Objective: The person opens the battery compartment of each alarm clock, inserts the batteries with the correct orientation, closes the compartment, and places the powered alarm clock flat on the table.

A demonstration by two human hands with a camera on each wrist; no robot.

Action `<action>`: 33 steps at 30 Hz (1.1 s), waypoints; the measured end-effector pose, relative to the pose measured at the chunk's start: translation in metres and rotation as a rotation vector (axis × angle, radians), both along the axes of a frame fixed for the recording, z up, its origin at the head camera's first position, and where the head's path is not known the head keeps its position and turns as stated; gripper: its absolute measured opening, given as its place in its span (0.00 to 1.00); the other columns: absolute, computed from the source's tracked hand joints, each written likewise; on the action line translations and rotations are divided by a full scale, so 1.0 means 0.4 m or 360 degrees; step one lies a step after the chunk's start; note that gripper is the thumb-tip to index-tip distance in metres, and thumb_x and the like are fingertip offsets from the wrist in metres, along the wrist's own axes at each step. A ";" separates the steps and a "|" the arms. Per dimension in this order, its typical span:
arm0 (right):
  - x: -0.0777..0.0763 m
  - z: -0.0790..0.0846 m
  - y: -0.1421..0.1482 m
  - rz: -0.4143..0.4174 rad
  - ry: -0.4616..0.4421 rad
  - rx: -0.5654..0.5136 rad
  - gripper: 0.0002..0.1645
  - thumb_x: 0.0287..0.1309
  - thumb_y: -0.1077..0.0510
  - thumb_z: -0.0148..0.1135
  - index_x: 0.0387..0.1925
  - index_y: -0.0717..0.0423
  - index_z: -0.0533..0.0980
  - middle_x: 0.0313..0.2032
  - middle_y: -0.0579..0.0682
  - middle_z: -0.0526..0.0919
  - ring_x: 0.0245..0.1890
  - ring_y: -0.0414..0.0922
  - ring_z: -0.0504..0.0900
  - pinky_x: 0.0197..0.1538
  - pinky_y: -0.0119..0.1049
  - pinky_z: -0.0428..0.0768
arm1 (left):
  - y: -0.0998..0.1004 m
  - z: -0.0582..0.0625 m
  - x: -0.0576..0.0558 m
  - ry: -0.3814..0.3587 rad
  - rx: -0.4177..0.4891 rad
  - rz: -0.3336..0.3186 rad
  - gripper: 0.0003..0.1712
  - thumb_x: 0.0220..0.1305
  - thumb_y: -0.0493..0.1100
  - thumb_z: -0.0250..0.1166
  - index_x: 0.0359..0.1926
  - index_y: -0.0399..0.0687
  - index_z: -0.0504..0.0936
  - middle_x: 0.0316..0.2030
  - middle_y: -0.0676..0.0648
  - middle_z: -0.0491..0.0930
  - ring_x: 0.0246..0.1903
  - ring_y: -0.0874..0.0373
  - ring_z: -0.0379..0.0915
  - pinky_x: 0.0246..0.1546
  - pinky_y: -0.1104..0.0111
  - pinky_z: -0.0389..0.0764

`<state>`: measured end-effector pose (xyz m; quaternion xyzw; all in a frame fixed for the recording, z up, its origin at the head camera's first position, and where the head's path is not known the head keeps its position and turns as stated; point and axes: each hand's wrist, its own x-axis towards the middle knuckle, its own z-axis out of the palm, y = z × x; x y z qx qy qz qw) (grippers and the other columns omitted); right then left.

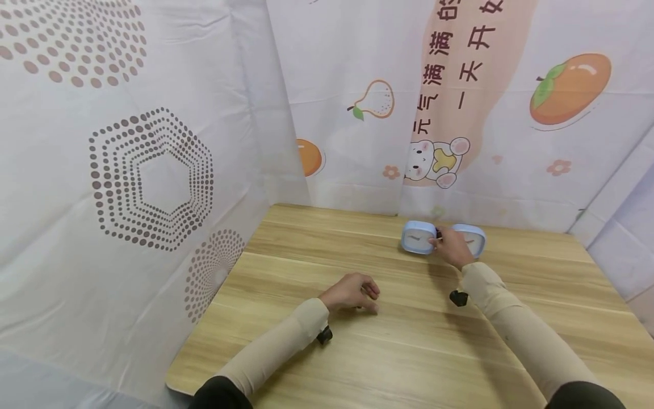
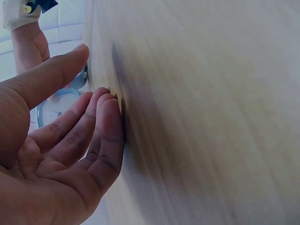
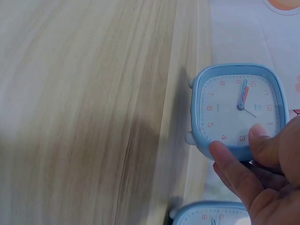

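Observation:
Two light-blue alarm clocks stand side by side at the back of the wooden table. My right hand (image 1: 452,248) reaches between them and grips the left alarm clock (image 1: 417,240) by its right side. In the right wrist view, the thumb lies over the white face of that clock (image 3: 229,105) and a finger is at its lower corner; the other fingers are partly hidden. Part of the right alarm clock (image 1: 476,237) is covered by the hand. My left hand (image 1: 351,292) hovers low over the table's middle, its fingers loosely bent, with nothing in it.
The wooden table (image 1: 317,244) runs up to a printed cloth curtain (image 1: 347,147) behind the clocks. Another patterned curtain (image 1: 153,272) hangs along the left side. Small black devices (image 1: 458,297) are strapped under both wrists.

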<state>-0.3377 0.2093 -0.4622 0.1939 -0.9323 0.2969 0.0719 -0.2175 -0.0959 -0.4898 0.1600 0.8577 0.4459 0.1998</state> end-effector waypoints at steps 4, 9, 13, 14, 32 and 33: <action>-0.001 -0.005 -0.006 -0.0023 0.0038 0.0021 0.11 0.68 0.65 0.63 0.41 0.75 0.77 0.41 0.72 0.84 0.39 0.64 0.84 0.45 0.59 0.79 | 0.002 0.001 -0.002 -0.0018 -0.0011 0.0004 0.19 0.54 0.40 0.81 0.46 0.45 0.86 0.39 0.54 0.85 0.38 0.63 0.78 0.34 0.69 0.81; -0.005 -0.008 -0.013 -0.0035 0.0039 0.0051 0.10 0.68 0.66 0.63 0.41 0.74 0.78 0.42 0.73 0.84 0.43 0.67 0.83 0.48 0.62 0.78 | 0.003 0.001 0.000 -0.0036 -0.0044 0.0017 0.16 0.55 0.39 0.80 0.45 0.43 0.87 0.34 0.55 0.84 0.36 0.62 0.79 0.34 0.70 0.80; -0.005 -0.007 -0.013 -0.0054 0.0022 0.0061 0.12 0.69 0.65 0.63 0.43 0.75 0.78 0.41 0.73 0.84 0.42 0.68 0.84 0.45 0.61 0.78 | 0.004 0.000 -0.001 -0.0036 -0.0068 0.0017 0.17 0.56 0.40 0.80 0.45 0.42 0.87 0.33 0.56 0.83 0.35 0.63 0.78 0.34 0.71 0.80; -0.005 -0.008 -0.013 -0.0058 0.0016 0.0066 0.12 0.69 0.65 0.63 0.44 0.75 0.78 0.42 0.73 0.84 0.42 0.68 0.84 0.45 0.61 0.78 | 0.004 0.000 -0.002 -0.0036 -0.0070 0.0015 0.17 0.56 0.40 0.80 0.46 0.42 0.87 0.33 0.56 0.83 0.35 0.63 0.78 0.34 0.71 0.80; -0.019 -0.033 0.000 -0.0072 -0.0070 0.0136 0.26 0.73 0.63 0.57 0.60 0.84 0.69 0.51 0.79 0.78 0.53 0.75 0.77 0.56 0.67 0.73 | -0.013 0.000 0.000 -0.0076 -0.0091 -0.0099 0.21 0.60 0.43 0.78 0.52 0.39 0.86 0.34 0.55 0.83 0.34 0.63 0.77 0.31 0.71 0.80; -0.020 -0.033 -0.001 -0.0071 -0.0074 0.0141 0.27 0.73 0.63 0.57 0.61 0.84 0.68 0.52 0.80 0.78 0.54 0.75 0.76 0.57 0.67 0.73 | -0.013 0.000 -0.001 -0.0071 -0.0100 -0.0108 0.22 0.60 0.43 0.78 0.52 0.39 0.86 0.34 0.55 0.83 0.34 0.63 0.77 0.32 0.71 0.80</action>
